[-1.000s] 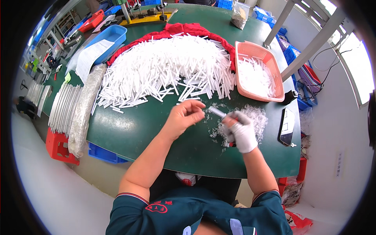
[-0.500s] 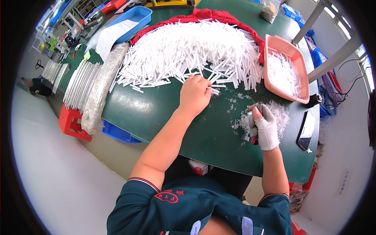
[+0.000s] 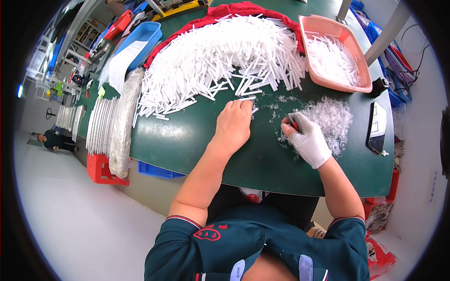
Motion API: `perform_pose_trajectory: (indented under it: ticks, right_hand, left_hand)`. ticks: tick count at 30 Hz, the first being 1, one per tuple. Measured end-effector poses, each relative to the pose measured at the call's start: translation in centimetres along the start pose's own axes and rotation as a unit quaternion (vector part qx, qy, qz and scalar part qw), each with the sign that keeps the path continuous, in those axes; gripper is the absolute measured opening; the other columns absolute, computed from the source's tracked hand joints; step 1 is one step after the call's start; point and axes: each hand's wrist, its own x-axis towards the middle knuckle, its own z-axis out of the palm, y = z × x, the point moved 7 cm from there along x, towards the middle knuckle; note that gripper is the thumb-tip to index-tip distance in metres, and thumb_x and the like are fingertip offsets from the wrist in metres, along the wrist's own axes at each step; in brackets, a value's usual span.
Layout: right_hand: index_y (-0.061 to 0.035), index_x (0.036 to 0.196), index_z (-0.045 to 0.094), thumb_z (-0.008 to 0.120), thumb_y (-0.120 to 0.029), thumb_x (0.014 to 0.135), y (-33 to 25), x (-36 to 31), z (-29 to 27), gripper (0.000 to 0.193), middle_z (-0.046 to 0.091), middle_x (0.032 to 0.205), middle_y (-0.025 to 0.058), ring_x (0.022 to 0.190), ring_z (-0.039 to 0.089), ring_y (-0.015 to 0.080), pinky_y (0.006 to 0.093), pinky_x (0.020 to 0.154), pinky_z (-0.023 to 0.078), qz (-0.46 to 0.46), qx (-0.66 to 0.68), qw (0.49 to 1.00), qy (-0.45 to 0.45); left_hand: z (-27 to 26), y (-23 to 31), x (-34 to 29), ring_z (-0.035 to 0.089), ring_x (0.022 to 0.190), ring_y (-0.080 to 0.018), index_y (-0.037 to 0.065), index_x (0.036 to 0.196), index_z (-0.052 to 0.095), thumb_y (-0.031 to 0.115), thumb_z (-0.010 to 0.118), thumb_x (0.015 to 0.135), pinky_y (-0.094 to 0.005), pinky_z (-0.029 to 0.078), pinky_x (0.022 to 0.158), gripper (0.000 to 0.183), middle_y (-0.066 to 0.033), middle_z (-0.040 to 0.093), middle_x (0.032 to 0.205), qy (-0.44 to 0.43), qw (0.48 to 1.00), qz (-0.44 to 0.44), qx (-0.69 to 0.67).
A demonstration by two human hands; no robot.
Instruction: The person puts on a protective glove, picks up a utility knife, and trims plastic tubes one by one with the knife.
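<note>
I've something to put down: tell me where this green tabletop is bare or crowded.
Bare: green tabletop between the plastic-wrapped bundle and left forearm; also the near strip between it and the right forearm. Crowded: the far side, under the heap of short white tubes and pink perforated plastic basket, and beside the gloved right hand, with curly translucent shavings.

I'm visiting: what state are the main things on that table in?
Short white tubes: loosely heaped.
Red fabric cloth: bunched behind the tubes.
Pink perforated plastic basket: open, holding tubes.
Pale curly shavings: scattered.
Black rectangular phone: lying flat, on or off unclear.
Bare left hand: curled at tubes, grip hidden.
White-gloved right hand: closed on small red-and-dark tool.
</note>
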Motion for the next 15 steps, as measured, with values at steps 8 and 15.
perform_pose_trajectory:
  ticks: [8,15]
  right_hand:
    - [-0.0004,0.112,0.058,0.069,-0.017,0.083,-0.5,0.1,-1.1,0.035,0.062,0.080,0.0073,0.068,0.052,0.0102,0.0253,0.067,0.047,-0.034,0.000,0.999,0.041]
    - [-0.0007,0.104,0.062,0.066,-0.006,0.084,0.5,0.7,-0.8,0.022,0.060,0.074,0.0005,0.067,0.049,0.0049,0.0215,0.062,0.044,-0.019,0.143,0.989,0.028]
  left_hand:
    - [0.9,0.5,-0.2,0.055,0.076,-0.0116,0.003,0.101,0.054,-0.001,0.058,0.085,-0.0255,0.047,0.067,0.017,-0.0035,0.057,0.087,-0.039,0.841,-0.110,-0.528]
    - [2.1,3.3,0.0,0.054,0.076,-0.0066,0.003,0.100,0.055,0.001,0.059,0.086,-0.0212,0.046,0.065,0.015,0.0001,0.057,0.086,-0.131,0.776,-0.079,-0.612]
